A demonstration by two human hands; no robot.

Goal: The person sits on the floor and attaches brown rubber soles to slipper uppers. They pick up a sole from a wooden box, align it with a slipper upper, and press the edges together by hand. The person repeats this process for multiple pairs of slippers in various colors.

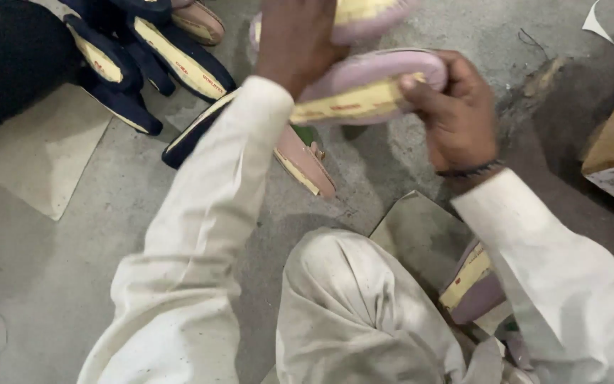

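Light: moderate, diffuse, slightly cool; no hard glare. Floor [72,235] evenly lit at left and centre. Upper right of frame falls into a broad dark shadow; upper left corner near black. Soft shadow under the left sleeve [207,213], lower centre. Motion blur: left hand [296,39] and pink shoe [364,89] smeared at top centre; right hand [456,107] somewhat sharper. Navy shoes [143,57], upper left, soft. Sleeves close to the lens, pale, little detail. Compression smoothing overall.
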